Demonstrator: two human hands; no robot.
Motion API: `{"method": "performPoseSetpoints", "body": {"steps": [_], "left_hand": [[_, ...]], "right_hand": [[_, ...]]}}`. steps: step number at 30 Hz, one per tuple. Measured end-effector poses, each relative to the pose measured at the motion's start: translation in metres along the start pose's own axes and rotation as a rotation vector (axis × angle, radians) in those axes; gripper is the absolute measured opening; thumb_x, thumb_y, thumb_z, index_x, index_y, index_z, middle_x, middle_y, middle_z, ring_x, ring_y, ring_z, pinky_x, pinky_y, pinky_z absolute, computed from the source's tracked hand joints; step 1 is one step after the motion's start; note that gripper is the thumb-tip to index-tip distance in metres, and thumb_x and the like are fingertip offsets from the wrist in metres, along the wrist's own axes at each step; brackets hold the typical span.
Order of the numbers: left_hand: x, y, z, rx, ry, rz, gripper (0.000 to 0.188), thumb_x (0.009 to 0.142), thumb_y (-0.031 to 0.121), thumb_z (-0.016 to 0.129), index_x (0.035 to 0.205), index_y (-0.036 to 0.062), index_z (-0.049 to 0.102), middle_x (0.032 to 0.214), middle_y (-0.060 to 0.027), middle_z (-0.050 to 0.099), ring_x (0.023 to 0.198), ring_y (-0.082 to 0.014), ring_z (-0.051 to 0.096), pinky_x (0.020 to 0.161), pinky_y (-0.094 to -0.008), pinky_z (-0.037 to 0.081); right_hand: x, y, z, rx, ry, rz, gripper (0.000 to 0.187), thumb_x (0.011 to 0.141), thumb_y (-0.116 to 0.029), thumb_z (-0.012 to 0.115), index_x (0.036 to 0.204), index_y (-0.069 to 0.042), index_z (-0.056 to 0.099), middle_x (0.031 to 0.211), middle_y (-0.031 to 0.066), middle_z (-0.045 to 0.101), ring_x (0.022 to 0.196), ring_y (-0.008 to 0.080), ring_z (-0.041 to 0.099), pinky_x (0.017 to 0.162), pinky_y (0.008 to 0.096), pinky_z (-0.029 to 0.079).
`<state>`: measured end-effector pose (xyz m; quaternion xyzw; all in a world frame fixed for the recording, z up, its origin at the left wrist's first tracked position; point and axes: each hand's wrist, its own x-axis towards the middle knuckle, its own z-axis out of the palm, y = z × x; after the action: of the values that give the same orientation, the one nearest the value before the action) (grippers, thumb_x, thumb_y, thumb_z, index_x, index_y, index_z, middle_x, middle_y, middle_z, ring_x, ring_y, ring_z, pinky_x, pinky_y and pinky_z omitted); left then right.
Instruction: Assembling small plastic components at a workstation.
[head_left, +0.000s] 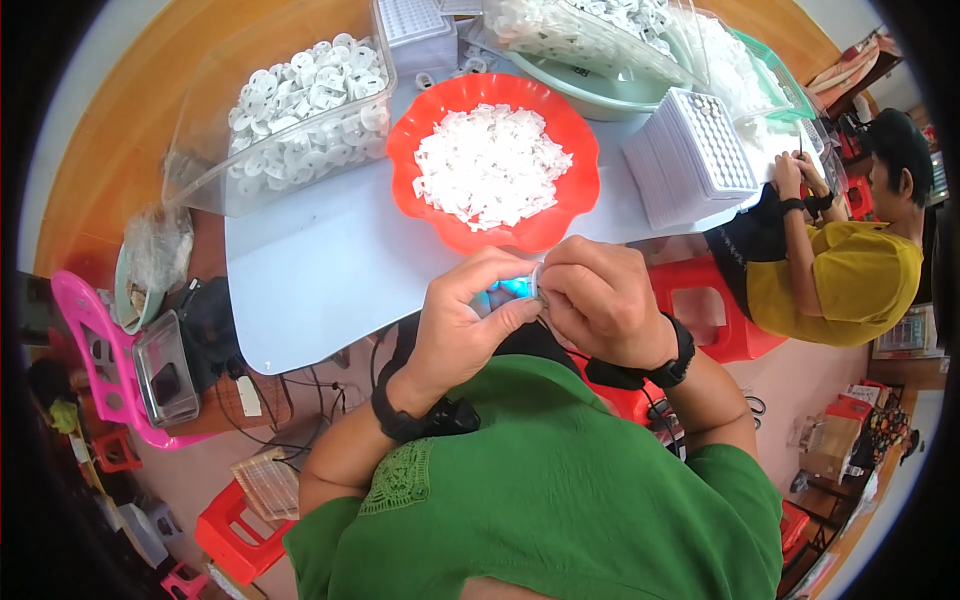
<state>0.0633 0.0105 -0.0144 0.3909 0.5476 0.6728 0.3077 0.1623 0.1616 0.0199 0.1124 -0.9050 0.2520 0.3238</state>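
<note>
My two hands meet just past the near edge of the table. My left hand (462, 312) is closed, thumb and fingers around a small whitish piece with a blue glow (516, 287). My right hand (606, 298) pinches the same piece from the other side; its fingers are curled and cover much of it. The piece's exact kind is hard to make out. Right beyond my hands a red scalloped bowl (415, 222) holds many small white plastic parts (490, 165).
A clear bin (205, 190) of round white plastic pieces stands at the far left of the table (290, 290). Stacked white trays (690, 165), a pale green basin (590, 100) and a clear container lie far right. A person in yellow (840, 280) works at the right.
</note>
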Motion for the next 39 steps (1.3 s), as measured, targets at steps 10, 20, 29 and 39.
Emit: {"method": "performPoseSetpoints", "body": {"steps": [10, 20, 29, 39], "left_hand": [[-0.005, -0.002, -0.004, -0.072, 0.031, -0.045, 0.025, 0.083, -0.003, 0.062, 0.108, -0.0058, 0.059, 0.098, -0.0077, 0.058, 0.084, -0.0113, 0.058, 0.07, -0.0254, 0.052], [-0.019, -0.003, -0.055, -0.521, 0.224, -0.169, 0.032, 0.087, 0.006, 0.059, 0.116, -0.0067, 0.052, 0.099, -0.014, 0.064, 0.077, -0.0157, 0.063, 0.067, -0.0245, 0.053], [-0.023, -0.009, -0.068, -0.625, 0.208, -0.165, 0.029, 0.088, 0.007, 0.059, 0.114, -0.0039, 0.053, 0.099, -0.0105, 0.063, 0.079, -0.0147, 0.062, 0.068, -0.0256, 0.051], [-0.019, -0.011, -0.064, -0.649, 0.198, -0.185, 0.029, 0.089, 0.01, 0.058, 0.112, -0.0048, 0.052, 0.1, -0.0195, 0.063, 0.078, -0.0173, 0.062, 0.068, -0.0263, 0.053]], "right_hand": [[0.008, 0.003, 0.005, 0.017, -0.087, -0.02, 0.018, 0.062, 0.002, 0.065, 0.071, -0.004, 0.051, 0.072, 0.0078, 0.051, 0.056, 0.025, 0.051, 0.05, 0.0352, 0.042], [0.034, 0.072, 0.009, -0.082, -0.381, 0.312, 0.009, 0.072, -0.001, 0.061, 0.08, -0.003, 0.061, 0.08, 0.0129, 0.061, 0.076, 0.0304, 0.061, 0.063, 0.0393, 0.047], [0.053, 0.103, 0.048, -0.287, -0.805, 0.132, 0.016, 0.067, -0.003, 0.063, 0.082, -0.006, 0.062, 0.075, 0.0097, 0.06, 0.078, 0.0293, 0.06, 0.066, 0.0408, 0.048], [0.067, 0.081, 0.009, 0.567, -0.545, 0.75, 0.002, 0.077, 0.001, 0.06, 0.077, -0.001, 0.06, 0.072, 0.0065, 0.063, 0.064, 0.0138, 0.062, 0.055, 0.0267, 0.05]]}}
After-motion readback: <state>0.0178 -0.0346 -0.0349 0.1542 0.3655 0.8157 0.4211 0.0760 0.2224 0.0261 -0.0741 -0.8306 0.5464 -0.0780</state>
